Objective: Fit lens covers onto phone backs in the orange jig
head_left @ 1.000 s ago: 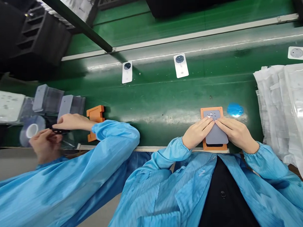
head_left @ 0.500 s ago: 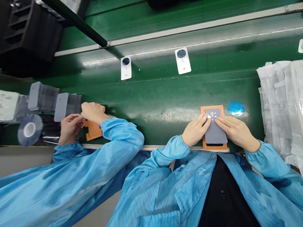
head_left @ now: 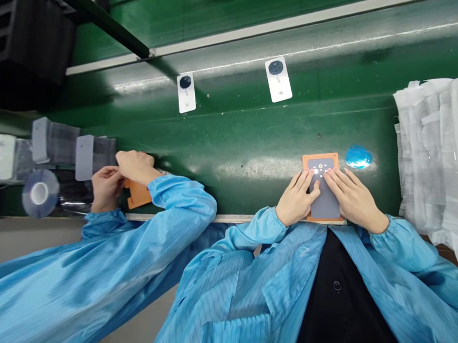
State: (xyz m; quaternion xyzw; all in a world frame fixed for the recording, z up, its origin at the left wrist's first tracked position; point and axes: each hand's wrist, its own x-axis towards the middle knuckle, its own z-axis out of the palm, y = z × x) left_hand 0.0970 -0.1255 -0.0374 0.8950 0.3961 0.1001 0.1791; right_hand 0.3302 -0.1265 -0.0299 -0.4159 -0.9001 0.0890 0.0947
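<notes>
A grey plate (head_left: pixel 323 203) with small holes near its top lies in an orange frame (head_left: pixel 336 160) at the bench's front edge. On its left side rests my left hand (head_left: pixel 296 198), fingertips on the upper part and thumb apart from them. My right hand (head_left: pixel 352 196) lies over the plate's right side with its fingers spread near the holes. Both hands touch the plate without gripping it. Just right of the frame's top is a shiny blue round piece (head_left: pixel 358 157).
White cards with dark discs (head_left: pixel 186 93) (head_left: pixel 279 79) lie farther back. White wrapped packs (head_left: pixel 424 159) stand at right. At left, a co-worker's hands (head_left: pixel 133 167) work over another orange frame (head_left: pixel 138 194), beside a tape roll (head_left: pixel 39 193) and grey plate stacks (head_left: pixel 85 157).
The grey plate now sits lower within the orange frame, covering the dark gap at its bottom. My left thumb has moved away from the fingers, and my right fingers have spread. The view has shifted slightly.
</notes>
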